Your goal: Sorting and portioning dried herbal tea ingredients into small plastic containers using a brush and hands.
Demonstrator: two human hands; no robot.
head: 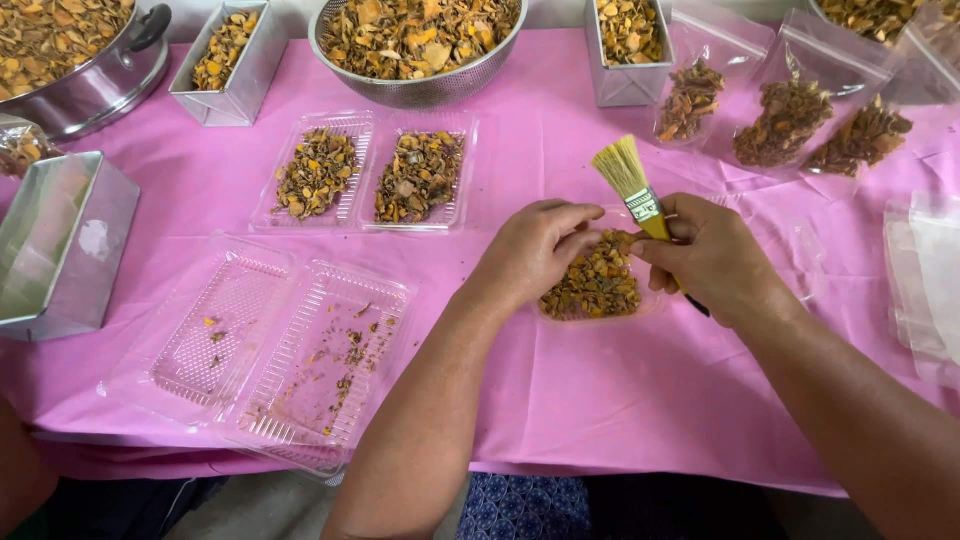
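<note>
- A person sits at a table covered with a pink cloth (600,400), seen from above; both bare forearms reach in from the near edge.
- The left hand (535,250) is curled, thumb and fingertips pinched together over a small clear tray of dried orange-brown pieces (592,285) lying between the two hands. Whether a piece is caught in the pinch cannot be told.
- The right hand (715,258) is closed around the handle of a small paintbrush (632,185), its pale bristles pointing up and away, just right of the filled tray.
- To the near left lies an open, nearly empty clear hinged container (270,350) holding only crumbs.
- Farther off, left of centre, sits another open container (370,172), both halves filled with the same dried pieces.
- Along the far edge stand a metal colander (415,45), a steel pot (90,80) and square tins (230,60), all filled.
- At far right, clear bags (790,110) of the pieces.
</note>
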